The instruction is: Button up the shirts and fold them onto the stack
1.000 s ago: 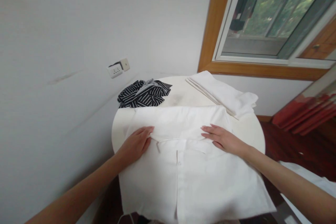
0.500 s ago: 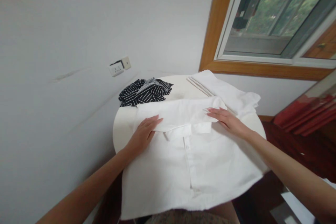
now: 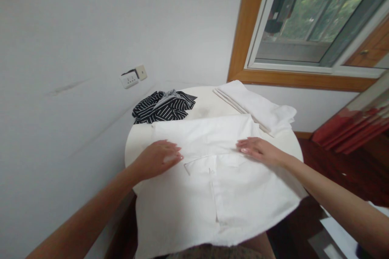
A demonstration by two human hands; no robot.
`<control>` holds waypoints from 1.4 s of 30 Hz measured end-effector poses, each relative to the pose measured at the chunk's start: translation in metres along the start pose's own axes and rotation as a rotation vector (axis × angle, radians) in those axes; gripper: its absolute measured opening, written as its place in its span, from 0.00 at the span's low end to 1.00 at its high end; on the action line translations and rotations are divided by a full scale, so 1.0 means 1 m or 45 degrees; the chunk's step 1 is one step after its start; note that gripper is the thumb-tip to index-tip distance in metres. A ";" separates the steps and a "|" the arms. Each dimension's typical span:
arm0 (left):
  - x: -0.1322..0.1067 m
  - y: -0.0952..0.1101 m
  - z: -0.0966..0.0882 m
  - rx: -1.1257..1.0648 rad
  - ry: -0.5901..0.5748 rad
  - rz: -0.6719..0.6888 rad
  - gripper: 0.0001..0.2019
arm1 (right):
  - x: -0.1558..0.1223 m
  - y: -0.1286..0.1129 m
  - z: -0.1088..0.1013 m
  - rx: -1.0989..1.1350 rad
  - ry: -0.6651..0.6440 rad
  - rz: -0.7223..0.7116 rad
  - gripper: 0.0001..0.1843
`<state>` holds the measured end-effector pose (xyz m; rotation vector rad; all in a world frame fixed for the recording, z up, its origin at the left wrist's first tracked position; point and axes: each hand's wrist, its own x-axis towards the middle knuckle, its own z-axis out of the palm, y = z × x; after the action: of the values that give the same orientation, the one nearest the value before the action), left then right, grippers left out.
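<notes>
A white button-up shirt (image 3: 194, 202) is spread over a round white table, its far part folded over toward me in a wide band (image 3: 209, 133). The button placket (image 3: 214, 198) runs down the middle of the near part, and the lower hem hangs past the table's front edge. My left hand (image 3: 159, 158) lies on the band's left side, fingers stretched out and palm down. On the right side, my right hand (image 3: 258, 151) rests on the band in the same way, fingers extended. Each thumb sits close to the band's near edge.
A crumpled black-and-white striped garment (image 3: 165, 107) lies at the table's (image 3: 202, 103) back left. Folded white cloth (image 3: 255, 103) sits at the back right. Behind are a wall with a socket (image 3: 129, 79) and a wood-framed window (image 3: 237, 48). A red curtain (image 3: 343, 129) hangs at right.
Both hands have slid toward me along the shirt. The folded band's near edge has come nearer and covers more of the shirt below it. The view has shifted slightly.
</notes>
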<state>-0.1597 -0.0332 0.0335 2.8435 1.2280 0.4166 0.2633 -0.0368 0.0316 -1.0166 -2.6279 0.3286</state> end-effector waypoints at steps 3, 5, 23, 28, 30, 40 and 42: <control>0.039 -0.002 -0.002 -0.057 0.160 -0.001 0.18 | 0.049 -0.004 -0.005 -0.095 0.107 0.068 0.20; 0.069 -0.004 0.008 0.018 0.184 0.070 0.19 | 0.090 -0.007 0.005 -0.170 0.210 0.028 0.20; 0.072 -0.037 0.067 0.297 0.105 -0.431 0.27 | 0.108 0.067 0.053 -0.387 0.102 0.542 0.33; 0.053 -0.057 0.066 0.376 0.152 -0.490 0.28 | 0.087 0.099 0.046 -0.511 0.202 0.594 0.31; 0.048 -0.062 0.067 0.415 0.196 -0.513 0.29 | 0.086 0.103 0.046 -0.535 0.209 0.609 0.31; 0.046 -0.064 0.064 0.367 0.297 -0.511 0.25 | 0.086 0.102 0.044 -0.503 0.266 0.616 0.27; 0.044 -0.060 0.056 0.383 0.324 -0.558 0.23 | 0.085 0.095 0.040 -0.522 0.308 0.633 0.24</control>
<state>-0.1597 0.0454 -0.0169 2.6776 2.0615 0.6318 0.2476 0.0862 -0.0187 -1.7231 -2.2399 -0.2335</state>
